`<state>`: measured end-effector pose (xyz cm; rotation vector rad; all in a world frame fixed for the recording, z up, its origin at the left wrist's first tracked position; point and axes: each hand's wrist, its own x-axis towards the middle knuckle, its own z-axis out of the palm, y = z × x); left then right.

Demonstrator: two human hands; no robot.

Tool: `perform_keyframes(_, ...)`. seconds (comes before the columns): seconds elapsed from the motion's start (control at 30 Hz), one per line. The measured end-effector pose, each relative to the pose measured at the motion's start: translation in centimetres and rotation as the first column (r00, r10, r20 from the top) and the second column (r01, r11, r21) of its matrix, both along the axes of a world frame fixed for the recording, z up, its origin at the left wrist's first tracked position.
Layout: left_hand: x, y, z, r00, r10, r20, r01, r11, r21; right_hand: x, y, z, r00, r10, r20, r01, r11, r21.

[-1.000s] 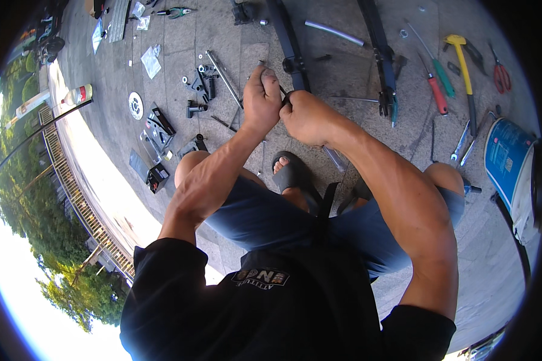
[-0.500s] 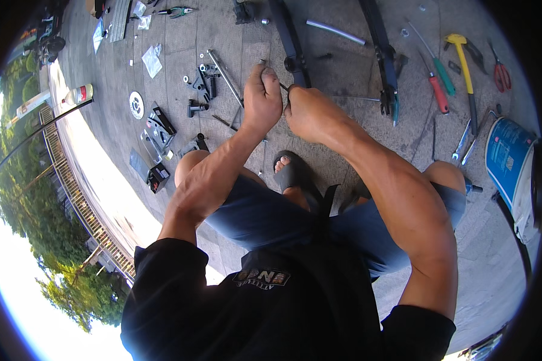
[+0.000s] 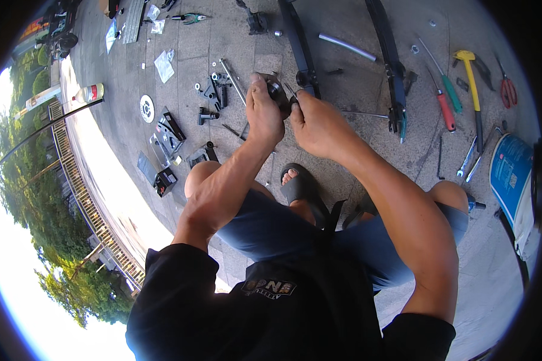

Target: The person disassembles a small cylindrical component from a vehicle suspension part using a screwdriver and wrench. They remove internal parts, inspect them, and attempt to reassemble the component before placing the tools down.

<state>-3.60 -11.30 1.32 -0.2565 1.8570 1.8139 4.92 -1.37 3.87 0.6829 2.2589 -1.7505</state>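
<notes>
In the head view, my left hand (image 3: 265, 114) grips a dark, round metal part (image 3: 276, 90), its fingers closed round the left side. Close against it on the right, my right hand (image 3: 319, 129) pinches a thin tool (image 3: 291, 89), mostly hidden, at that part. Just left and behind lie a long silver shaft (image 3: 235, 82) and several black brackets (image 3: 212, 91). A long black frame piece (image 3: 295, 42) lies beyond my hands.
Another black frame piece (image 3: 385, 48), a silver tube (image 3: 347, 46), screwdrivers (image 3: 445, 109), a yellow hammer (image 3: 467, 75) and red-handled scissors (image 3: 507, 90) lie right. A blue bucket (image 3: 509, 174) stands nearby. Left are a white disc (image 3: 146, 108), bottle (image 3: 89, 92) and railing (image 3: 93, 210).
My hands have turned slightly, bringing the dark round part into clear view between them. The whole scene has shifted a little right and down in the picture.
</notes>
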Motion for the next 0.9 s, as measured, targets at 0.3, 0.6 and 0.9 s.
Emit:
perform_keyframes(0.3,-0.8,0.1,0.9,0.991,0.005,0.136,-0.019,0.995,0.103,0.4,-0.1,0.3,0.988,0.092,-0.124,-0.079,0.991,0.109)
perform_keyframes(0.6,-0.5,0.2,1.2,0.996,-0.074,0.041,0.069,0.991,0.113,0.6,0.0,0.8,0.983,0.166,-0.083,-0.148,0.97,0.191)
perform_keyframes(0.9,-0.8,-0.7,-1.0,0.9,-0.271,-0.342,0.241,0.962,-0.131,0.6,0.2,1.6,0.979,0.201,0.023,-0.202,0.963,0.176)
